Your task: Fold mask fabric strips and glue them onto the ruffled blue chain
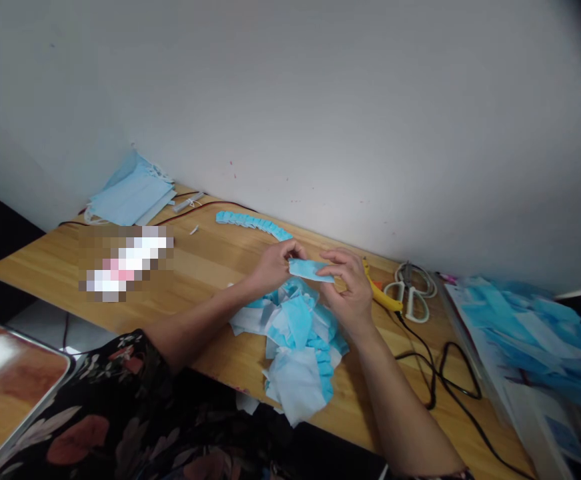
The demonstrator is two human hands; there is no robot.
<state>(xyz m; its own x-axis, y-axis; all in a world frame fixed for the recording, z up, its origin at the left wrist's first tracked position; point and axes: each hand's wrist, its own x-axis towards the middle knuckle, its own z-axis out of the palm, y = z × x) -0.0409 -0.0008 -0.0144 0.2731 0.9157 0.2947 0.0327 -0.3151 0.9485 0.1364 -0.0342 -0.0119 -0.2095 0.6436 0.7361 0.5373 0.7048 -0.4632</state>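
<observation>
Above the wooden table, my left hand (279, 261) pinches the left end of a short light-blue strip of face-mask fabric (306, 268). Thumb and fingers of my right hand (349, 288) close on its right end. The strip is held level, stretched between both hands. Behind my left hand lies a long pleated blue fabric strip (251, 221), curving along the table; its near end runs up to the fingers. Under my hands sits a crumpled heap of blue and white mask fabric (297, 380), with some pleated folds along its right side.
Stacked blue face masks (133, 193) lie at the back left. Right of my hand are a yellow corded tool (387, 298), perhaps a glue gun, and white-handled scissors (409, 297). A black cord (433, 373) loops near a bin of blue scraps (535, 327). A wall (320, 120) stands behind.
</observation>
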